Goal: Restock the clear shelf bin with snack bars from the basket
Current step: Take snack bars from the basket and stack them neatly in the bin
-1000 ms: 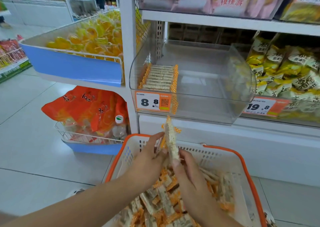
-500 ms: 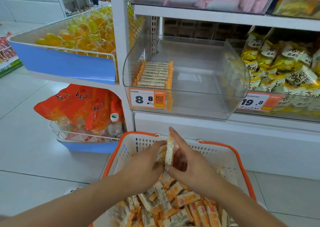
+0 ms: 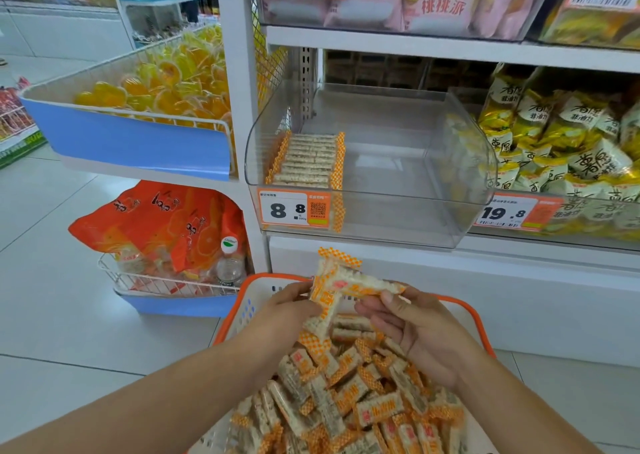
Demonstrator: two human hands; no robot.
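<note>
The clear shelf bin [image 3: 460, 162] sits on the middle shelf with one neat stack of snack bars [image 3: 306, 161] at its left side. Below it stands the white basket with an orange rim [image 3: 479, 318], heaped with several orange-and-white wrapped bars [image 3: 349, 394]. Above the heap my left hand [image 3: 284, 310] grips an upright bunch of snack bars [image 3: 327, 301]. My right hand [image 3: 412, 329] pinches one end of another bar [image 3: 363, 285] lying crosswise against that bunch.
A blue-fronted wire tray of yellow jelly cups [image 3: 138, 131] juts out at the left. Orange bags and a bottle [image 3: 230, 263] fill the wire basket below it. Yellow snack bags [image 3: 568, 148] sit right of the bin. White floor tiles lie at the left.
The bars in my hands went from one upright stick to a bunch with one bar turned crosswise. My right hand shifted right and now pinches that bar's end.
</note>
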